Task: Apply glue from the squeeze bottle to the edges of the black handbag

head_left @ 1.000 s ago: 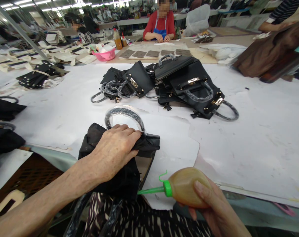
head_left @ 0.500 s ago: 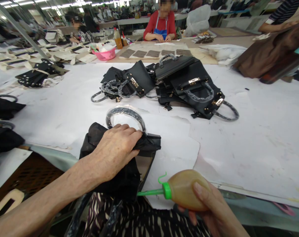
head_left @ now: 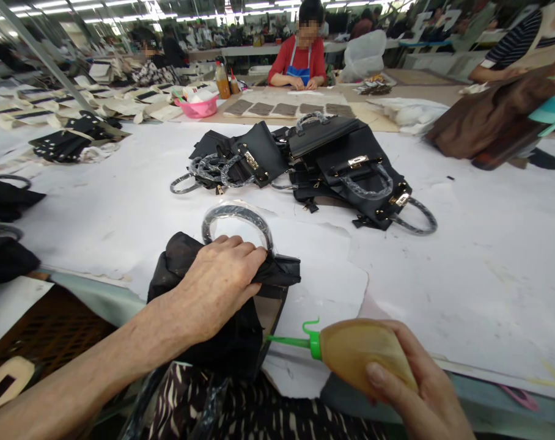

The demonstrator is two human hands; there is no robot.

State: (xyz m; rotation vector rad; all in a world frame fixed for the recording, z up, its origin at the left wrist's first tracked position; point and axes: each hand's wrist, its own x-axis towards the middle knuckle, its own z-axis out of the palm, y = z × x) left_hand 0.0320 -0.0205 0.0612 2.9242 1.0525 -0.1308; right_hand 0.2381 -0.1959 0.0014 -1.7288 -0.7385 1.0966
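My left hand (head_left: 227, 284) is closed on the upper edge of a black handbag (head_left: 179, 260), just below its plastic-wrapped handle (head_left: 238, 214). The bag lies at the table's front edge with its black lining turned out, and a tan inner panel shows in the gap beside my fingers. In my right hand (head_left: 408, 379) is a squeeze bottle (head_left: 367, 351) of yellowish-brown liquid with a green cap. Its thin green nozzle points left, the tip at the edge of the bag's gap. I cannot tell whether the tip touches the bag.
Several black handbags (head_left: 351, 159) are piled mid-table on white paper. Beyond them stand a pink basin (head_left: 199, 107) and an amber bottle (head_left: 222, 80). A person in red (head_left: 300, 58) sits opposite; another at right handles brown material (head_left: 483, 122). A brown crate (head_left: 52, 333) is at lower left.
The squeeze bottle has shifted slightly right, and its nozzle tip has risen along the bag's edge. My left hand keeps its grip. At right, the brown material has moved a little.
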